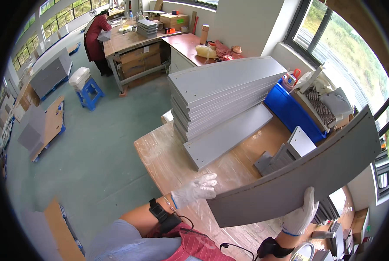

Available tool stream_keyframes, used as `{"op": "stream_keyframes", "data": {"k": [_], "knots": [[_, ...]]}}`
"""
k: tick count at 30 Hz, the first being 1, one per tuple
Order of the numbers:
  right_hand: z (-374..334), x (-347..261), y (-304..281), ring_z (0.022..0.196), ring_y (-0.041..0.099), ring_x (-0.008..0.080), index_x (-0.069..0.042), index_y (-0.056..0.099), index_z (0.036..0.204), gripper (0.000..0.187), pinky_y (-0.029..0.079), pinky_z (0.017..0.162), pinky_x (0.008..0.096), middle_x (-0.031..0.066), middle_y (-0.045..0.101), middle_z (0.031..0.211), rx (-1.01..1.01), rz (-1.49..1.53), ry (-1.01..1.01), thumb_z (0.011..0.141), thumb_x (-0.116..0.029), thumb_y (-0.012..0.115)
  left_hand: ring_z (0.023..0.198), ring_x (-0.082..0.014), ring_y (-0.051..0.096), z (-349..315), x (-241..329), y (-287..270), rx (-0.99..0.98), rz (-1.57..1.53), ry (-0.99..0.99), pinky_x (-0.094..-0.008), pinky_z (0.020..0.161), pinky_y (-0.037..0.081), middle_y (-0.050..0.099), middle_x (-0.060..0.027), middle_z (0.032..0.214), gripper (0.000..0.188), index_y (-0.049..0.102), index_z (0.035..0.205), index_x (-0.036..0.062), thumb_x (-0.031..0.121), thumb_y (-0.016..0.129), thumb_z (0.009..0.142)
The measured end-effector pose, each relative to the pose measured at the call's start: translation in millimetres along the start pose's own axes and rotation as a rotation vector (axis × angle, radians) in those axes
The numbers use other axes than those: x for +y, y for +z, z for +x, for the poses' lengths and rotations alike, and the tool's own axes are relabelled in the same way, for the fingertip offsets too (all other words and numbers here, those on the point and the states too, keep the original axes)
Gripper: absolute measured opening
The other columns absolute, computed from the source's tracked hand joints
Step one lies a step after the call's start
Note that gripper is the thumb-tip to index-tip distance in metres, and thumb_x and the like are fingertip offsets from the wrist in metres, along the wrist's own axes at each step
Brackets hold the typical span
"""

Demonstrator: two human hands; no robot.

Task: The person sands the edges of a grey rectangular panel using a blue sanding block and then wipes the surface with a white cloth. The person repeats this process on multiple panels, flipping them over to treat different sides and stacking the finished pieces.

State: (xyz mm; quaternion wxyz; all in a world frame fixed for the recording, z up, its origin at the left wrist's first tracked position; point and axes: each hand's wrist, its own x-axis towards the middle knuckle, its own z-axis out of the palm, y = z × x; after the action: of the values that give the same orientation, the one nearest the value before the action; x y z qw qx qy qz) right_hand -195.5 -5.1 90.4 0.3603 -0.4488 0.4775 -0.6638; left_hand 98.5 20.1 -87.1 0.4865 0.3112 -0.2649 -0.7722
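Note:
A long grey panel (299,178) with one curved edge is held up tilted over the table in front of me. My right hand (302,214), in a white knit glove, grips its lower edge, with the thumb over the near face and the other fingers hidden behind. At the panel's left end is my left hand (195,190), also gloved, its fingers apart and holding nothing; whether it touches the panel's corner I cannot tell. Beyond the panel, a tall stack of similar grey panels (229,80) stands on the table, with a single grey panel (229,135) lying flat at its foot.
The wooden table (159,148) carries smaller grey parts (285,152) and a blue bin (292,111) by the window. Further grey pieces (331,204) lie at right. A co-worker (96,39) bends at a far workbench (129,41). A blue stool (90,93) stands on the floor.

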Motion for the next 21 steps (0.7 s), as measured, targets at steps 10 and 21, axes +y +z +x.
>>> {"op": "stream_keyframes", "data": {"k": [10,21], "knots": [[62.4,78.9,117.7,0.086,0.066,0.0176,-0.002,0.06,0.122,0.029,0.056,0.073,0.0308,0.0061,0.067,0.103,-0.038,0.314,0.421,0.096,-0.014,0.062,0.107,-0.0265,0.068,-26.0,17.7,-55.1,0.057,-0.395,-0.104,-0.0396,0.093,0.056,0.067,-0.0141,0.121,0.056,0.056,0.131,-0.0019,0.01,0.072,0.078],[3.8,115.0,78.1,0.09,0.07,0.0208,0.001,0.047,0.141,0.048,0.058,0.077,0.031,0.0171,0.068,0.112,-0.441,0.022,0.806,0.098,-0.016,0.061,0.107,-0.0278,0.067,37.8,33.4,-80.1,0.295,-0.428,-0.051,-0.0408,0.097,0.054,0.069,-0.0138,0.113,0.037,0.063,0.117,-0.002,0.004,0.064,0.081]]}}
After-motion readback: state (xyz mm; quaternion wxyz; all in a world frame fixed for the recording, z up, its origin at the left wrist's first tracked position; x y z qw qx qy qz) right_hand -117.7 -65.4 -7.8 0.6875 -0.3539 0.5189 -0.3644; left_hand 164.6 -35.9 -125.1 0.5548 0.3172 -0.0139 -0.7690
